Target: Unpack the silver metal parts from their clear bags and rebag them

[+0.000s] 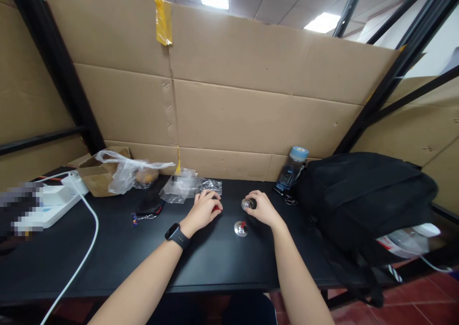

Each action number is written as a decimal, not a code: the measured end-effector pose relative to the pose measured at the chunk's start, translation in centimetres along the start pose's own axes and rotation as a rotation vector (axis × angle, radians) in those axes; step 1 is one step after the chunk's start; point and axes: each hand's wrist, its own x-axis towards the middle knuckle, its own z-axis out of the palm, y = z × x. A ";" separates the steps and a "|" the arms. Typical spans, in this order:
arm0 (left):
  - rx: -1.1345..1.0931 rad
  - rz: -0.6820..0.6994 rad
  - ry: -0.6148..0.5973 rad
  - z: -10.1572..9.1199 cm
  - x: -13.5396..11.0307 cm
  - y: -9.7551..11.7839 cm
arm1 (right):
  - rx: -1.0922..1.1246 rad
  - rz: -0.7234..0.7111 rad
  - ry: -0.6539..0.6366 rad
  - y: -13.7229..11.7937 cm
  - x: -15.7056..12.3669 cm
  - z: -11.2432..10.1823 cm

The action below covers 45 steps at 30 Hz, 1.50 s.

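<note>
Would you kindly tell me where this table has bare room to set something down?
Free: the table between the white cable and the left hand, and from the silver disc to the front edge. Crowded: plastic bags and bottle at the back, backpack on the right.

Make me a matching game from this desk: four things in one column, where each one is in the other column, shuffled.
Things
1. watch
2. water bottle
3. silver disc
4. round shiny piece

Places
A. standing beside the backpack
B. gripped by the right hand
C. strapped just behind the left hand
D. lying free on the table

Pairs: 1-C, 2-A, 3-D, 4-B.
</note>
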 end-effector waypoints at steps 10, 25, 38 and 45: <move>-0.129 -0.062 0.088 -0.9 0.7 1.0 | -0.085 0.164 0.035 1.0 0.1 1.2; -0.152 -0.119 0.205 -1.2 0.7 1.0 | 0.019 0.222 0.147 -0.5 0.1 0.5; -0.301 -0.139 0.331 -0.7 1.0 1.6 | 0.795 -0.105 0.225 -7.6 -0.2 4.2; -0.337 -0.129 0.342 -0.5 0.9 2.0 | 0.879 -0.080 0.196 -7.5 -0.2 4.3</move>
